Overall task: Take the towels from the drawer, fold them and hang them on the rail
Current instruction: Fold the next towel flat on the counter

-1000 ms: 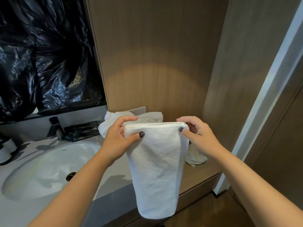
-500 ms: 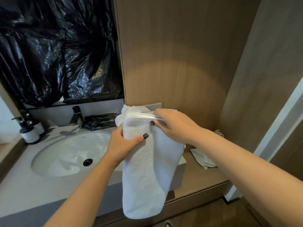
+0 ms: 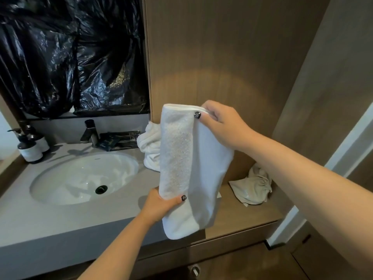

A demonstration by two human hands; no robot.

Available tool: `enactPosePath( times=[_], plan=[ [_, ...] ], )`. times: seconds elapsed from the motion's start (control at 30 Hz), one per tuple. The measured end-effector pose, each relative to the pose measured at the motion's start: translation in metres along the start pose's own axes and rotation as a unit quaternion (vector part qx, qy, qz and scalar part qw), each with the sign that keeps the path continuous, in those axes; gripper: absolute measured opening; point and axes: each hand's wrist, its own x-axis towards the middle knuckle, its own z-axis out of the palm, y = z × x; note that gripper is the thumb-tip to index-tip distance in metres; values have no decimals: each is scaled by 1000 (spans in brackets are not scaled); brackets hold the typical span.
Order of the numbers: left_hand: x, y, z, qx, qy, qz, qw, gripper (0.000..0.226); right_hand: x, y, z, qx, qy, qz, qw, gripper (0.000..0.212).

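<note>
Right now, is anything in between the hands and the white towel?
No. The right hand pinches the folded white towel at its top edge, and the left hand grips it near the bottom. The rail isn't in view.

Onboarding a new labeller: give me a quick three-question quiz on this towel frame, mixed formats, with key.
1. True or false: the right hand pinches the top edge of the folded white towel.
2. Where is the left hand on that towel? A) top edge B) lower part C) not touching
3. Fill in: the crumpled white towel lies on the counter beside the ____.

Key: 1 true; 2 B; 3 sink.
</note>
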Motion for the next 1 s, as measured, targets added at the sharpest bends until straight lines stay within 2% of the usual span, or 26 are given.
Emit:
enactPosePath(
  times=[0.13, 0.3, 0.37, 0.47, 0.6, 0.73, 0.83, 0.93, 1.0],
  plan=[
    [0, -10, -11, 58, 8, 6, 998, 37, 4, 25, -6, -65, -22, 32, 997, 25],
    [7, -19, -72, 163, 74, -22, 984, 22, -3, 80, 15, -77, -14, 144, 987, 34],
    [11, -23, -104, 232, 76, -49, 968, 21, -8, 101, 34, -67, -20, 194, 978, 37],
    [23, -31, -148, 297, 55, -92, 949, 39, -17, 127, 71, -60, -50, 262, 962, 36],
    [52, -27, -193, 372, 72, -103, 920, 31, -23, 155, 130, -66, -94, 354, 928, 35],
    [96, -22, -223, 382, 129, -72, 912, 22, -22, 174, 182, -75, -118, 436, 889, 36],
    [122, -39, -233, 361, 195, -54, 910, 25, -24, 186, 213, -38, -55, 504, 861, 27],
    [123, -74, -229, 340, 207, -148, 905, 48, -40, 192, 238, -4, -11, 536, 844, 33],
    [111, -97, -225, 317, 197, -204, 905, 51, -54, 192, 251, 5, -3, 547, 837, 38]
  ],
)
